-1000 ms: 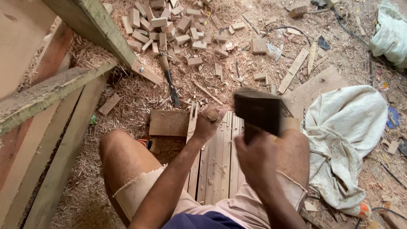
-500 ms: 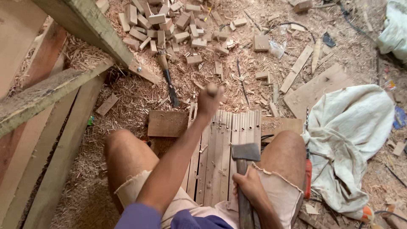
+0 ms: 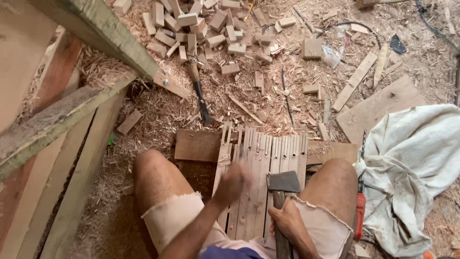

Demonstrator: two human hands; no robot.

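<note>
Sawdust-strewn floor (image 3: 158, 115) carries wooden slats (image 3: 261, 158), blocks (image 3: 201, 29), cloth (image 3: 417, 163).

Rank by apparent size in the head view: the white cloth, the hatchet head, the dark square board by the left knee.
1. White cloth, by far the largest.
2. Dark square board.
3. Hatchet head, smallest, though nearer the camera.

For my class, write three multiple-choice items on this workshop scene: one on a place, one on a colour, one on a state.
1. Where does the hatchet head rest?
A. on the slotted wooden slats
B. on the white cloth
C. among the small wood blocks

2. What colour is the tool beside the right knee?
A. blue
B. red
C. green

3. What is the right hand doing?
A. lying open on the floor
B. holding a block
C. gripping the hatchet handle

Key: 1 A, the head lies on the slats between the knees. 2 B, its body is red. 3 C, the fingers wrap the handle; the blurred left hand is over the slats.
</note>
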